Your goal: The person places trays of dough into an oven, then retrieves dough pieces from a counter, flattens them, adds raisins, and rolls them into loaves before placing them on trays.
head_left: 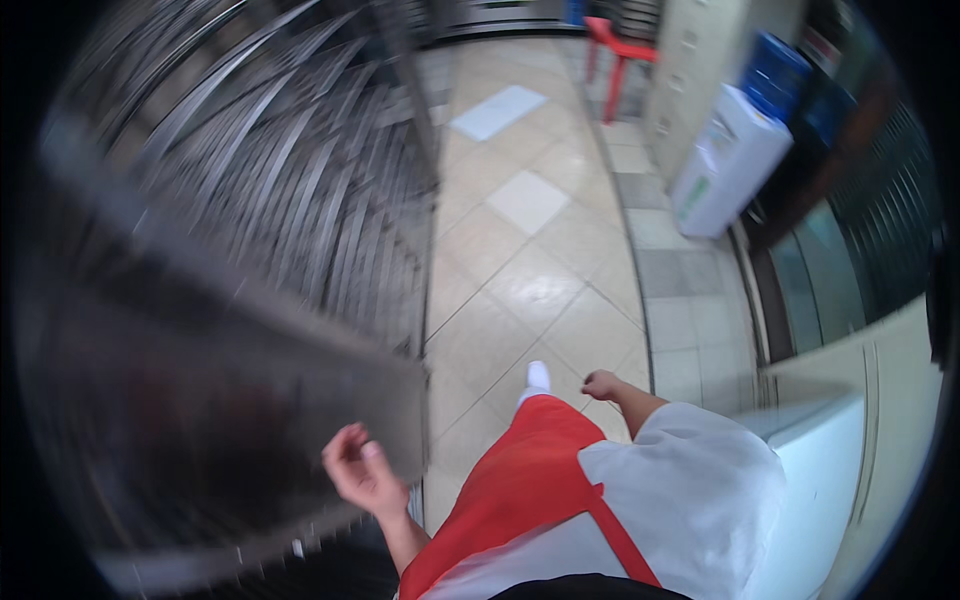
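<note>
My left hand (365, 472) is raised at the lower left with its palm side showing. Its fingers curl loosely, the thumb stands apart, and nothing is in it. Close by on the left is a wide metal panel (250, 390); I cannot tell a touch between them. Ahead of my body on the right, my right hand (602, 385) hangs over the tiled floor (535, 270), small in view, its fingers curled in with nothing visible in them. Over white clothing I wear a red apron (520, 470). One white shoe (538, 376) shows on the tiles.
Metal racks (290, 170), smeared by motion, line the left side. A water dispenser (722, 165) with a blue bottle (772, 75) stands at the right, past a pale cabinet (685, 70). Farther off is a red stool (618, 55). A white box-like appliance (815, 490) sits at my right side.
</note>
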Tool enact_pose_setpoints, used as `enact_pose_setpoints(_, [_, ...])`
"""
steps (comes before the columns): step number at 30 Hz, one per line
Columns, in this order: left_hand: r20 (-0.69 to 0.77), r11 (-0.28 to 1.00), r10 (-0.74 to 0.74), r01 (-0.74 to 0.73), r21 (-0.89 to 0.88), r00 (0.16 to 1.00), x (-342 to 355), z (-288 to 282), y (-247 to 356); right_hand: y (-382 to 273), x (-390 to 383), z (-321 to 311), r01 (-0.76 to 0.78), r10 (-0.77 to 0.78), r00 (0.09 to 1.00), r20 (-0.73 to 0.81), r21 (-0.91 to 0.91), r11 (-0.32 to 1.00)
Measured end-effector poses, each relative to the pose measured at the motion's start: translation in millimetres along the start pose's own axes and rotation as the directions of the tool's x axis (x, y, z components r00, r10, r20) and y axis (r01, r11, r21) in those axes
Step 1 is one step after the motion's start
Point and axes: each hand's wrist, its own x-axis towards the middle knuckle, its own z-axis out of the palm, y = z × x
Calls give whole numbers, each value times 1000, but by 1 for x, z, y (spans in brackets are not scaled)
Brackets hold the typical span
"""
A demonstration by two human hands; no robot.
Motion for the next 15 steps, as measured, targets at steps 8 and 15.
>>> enact_pose_setpoints(8, [723,827,-561,235,511,403,30,170,-248,50,0,-137,-172,227,966,-124,345,923])
enact_pose_setpoints(15, [379,345,-922,279,896,-80,98,312,-322,103,48,-283,-215,542,800,-255,723,657])
